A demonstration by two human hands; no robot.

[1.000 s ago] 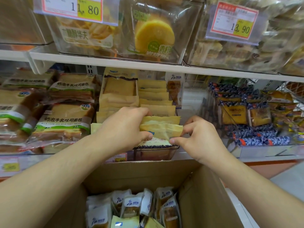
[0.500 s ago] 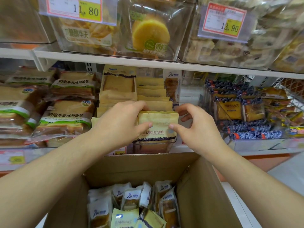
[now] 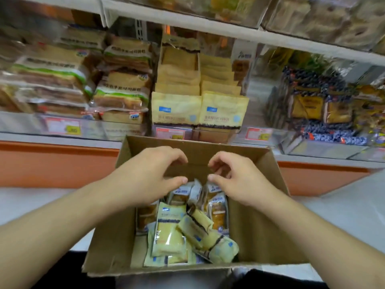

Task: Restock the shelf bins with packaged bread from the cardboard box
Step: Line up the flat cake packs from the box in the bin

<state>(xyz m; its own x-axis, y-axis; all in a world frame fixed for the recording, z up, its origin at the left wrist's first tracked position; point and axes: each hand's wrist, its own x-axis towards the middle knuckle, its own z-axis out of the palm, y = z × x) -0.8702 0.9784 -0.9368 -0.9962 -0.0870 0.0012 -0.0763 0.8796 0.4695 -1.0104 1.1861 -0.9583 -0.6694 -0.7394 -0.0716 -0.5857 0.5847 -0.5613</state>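
Observation:
An open cardboard box (image 3: 256, 222) stands below the shelf, holding several yellow bread packets (image 3: 169, 232) and clear packets with brown bread (image 3: 216, 207). My left hand (image 3: 150, 174) and my right hand (image 3: 235, 178) hover side by side over the box's far end, fingers loosely curled, holding nothing. On the shelf above, a clear bin (image 3: 208, 135) holds two rows of upright yellow packets, with the front pair (image 3: 200, 111) facing me.
Stacked toast loaves (image 3: 123, 94) fill the shelf to the left. Blue and yellow packets (image 3: 316, 109) sit in a bin on the right. An upper shelf edge (image 3: 208, 28) runs overhead. An orange base panel (image 3: 52, 163) lies below the shelf.
Both hands let go of the yellow packet in the shelf bin and dropped down over the box. My view tilted downward.

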